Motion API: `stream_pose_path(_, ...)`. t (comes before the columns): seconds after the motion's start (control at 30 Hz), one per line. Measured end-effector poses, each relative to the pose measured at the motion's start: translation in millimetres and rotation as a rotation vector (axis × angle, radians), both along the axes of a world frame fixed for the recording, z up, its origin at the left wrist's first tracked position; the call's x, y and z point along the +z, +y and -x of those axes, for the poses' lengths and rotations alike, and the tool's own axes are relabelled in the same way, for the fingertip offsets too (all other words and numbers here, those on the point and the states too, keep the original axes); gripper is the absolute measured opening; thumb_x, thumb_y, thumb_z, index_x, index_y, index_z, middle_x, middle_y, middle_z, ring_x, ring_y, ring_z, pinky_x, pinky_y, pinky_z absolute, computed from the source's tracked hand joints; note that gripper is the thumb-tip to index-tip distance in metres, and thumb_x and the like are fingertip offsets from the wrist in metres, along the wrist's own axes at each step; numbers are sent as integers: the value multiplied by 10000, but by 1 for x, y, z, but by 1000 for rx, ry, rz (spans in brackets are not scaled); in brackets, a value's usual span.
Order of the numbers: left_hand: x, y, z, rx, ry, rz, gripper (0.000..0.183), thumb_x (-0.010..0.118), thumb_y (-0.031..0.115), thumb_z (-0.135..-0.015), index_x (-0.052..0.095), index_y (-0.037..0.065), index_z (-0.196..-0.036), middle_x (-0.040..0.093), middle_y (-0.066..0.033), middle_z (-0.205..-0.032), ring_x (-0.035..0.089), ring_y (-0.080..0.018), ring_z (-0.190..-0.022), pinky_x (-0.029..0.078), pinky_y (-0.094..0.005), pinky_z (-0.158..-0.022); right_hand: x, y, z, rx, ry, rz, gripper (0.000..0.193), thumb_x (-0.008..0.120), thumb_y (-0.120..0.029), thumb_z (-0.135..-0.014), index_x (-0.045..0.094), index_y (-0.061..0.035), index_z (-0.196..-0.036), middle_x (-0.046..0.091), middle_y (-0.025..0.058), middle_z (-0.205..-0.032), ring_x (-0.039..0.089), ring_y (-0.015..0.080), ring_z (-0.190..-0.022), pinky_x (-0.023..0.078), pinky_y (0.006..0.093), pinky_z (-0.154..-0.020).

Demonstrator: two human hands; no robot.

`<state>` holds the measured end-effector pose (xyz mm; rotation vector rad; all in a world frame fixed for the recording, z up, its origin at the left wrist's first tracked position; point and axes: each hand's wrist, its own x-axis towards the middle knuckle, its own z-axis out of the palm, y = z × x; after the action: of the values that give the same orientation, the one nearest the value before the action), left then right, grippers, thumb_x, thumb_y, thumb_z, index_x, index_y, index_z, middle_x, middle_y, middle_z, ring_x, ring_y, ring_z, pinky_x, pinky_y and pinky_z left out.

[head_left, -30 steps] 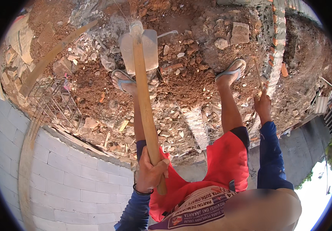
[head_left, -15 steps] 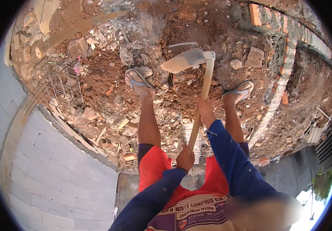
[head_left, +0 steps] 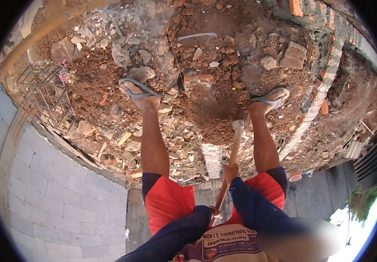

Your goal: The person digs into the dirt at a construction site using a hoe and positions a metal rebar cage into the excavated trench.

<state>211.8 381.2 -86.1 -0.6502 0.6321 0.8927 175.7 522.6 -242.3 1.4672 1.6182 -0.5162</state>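
Observation:
Both my hands grip the wooden handle of a hoe (head_left: 234, 146), held slanting between my legs. My right hand (head_left: 231, 173) is wrapped round the middle of the shaft. Lower down, close to my shorts, my left hand (head_left: 215, 212) closes round the shaft's near end, partly covered by its sleeve. The hoe's head sits low at the ground between my sandalled feet. Only its ring-shaped socket shows; loose reddish soil (head_left: 218, 131) heaps beside it, and the blade is hidden from sight.
A half-buried brick (head_left: 199, 79) and a thin taut string (head_left: 173, 50) lie ahead. At left stand a rebar cage (head_left: 46, 94) and a grey block wall (head_left: 66, 187). A low brick-and-mortar wall (head_left: 328, 83) runs along the right, near a stone slab (head_left: 293, 55).
The hoe's head has come down from above the ground and back toward me, and its blade has gone out of sight. Both hands have drawn closer to my body with the handle.

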Motion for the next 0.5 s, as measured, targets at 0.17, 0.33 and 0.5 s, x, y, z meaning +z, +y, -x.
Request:
stream_pose_path(0.17, -1, -57, 13, -145, 33, -60, 589, 811, 468, -765, 693, -13, -1084, 731, -242, -1018, 721, -357, -977, 552, -463, -835, 48, -53, 61, -255, -42, 149, 212, 701, -99, -812, 571, -1, -949, 562, 69, -652, 591, 184, -520, 502, 367, -477)
stream_pose_path(0.33, -51, -111, 138, -288, 446, -218, 785, 823, 576, -756, 663, -46, -1207, 711, -257, -1129, 708, -322, -1061, 543, -422, -900, 26, -92, 242, -256, 567, 240, 217, 700, -105, -873, 527, -45, -991, 529, 22, -646, 525, 137, -485, 458, 309, -432)
stream_pose_path(0.5, 55, -257, 281, 103, 783, -131, 772, 660, 564, -946, 520, -28, -1421, 611, -232, -1328, 604, -368, -1228, 461, -418, -1058, 86, -103, 435, -225, 803, 443, 224, 700, -145, -940, 492, -70, -973, 545, 21, -692, 536, 138, -500, 476, 304, -440)
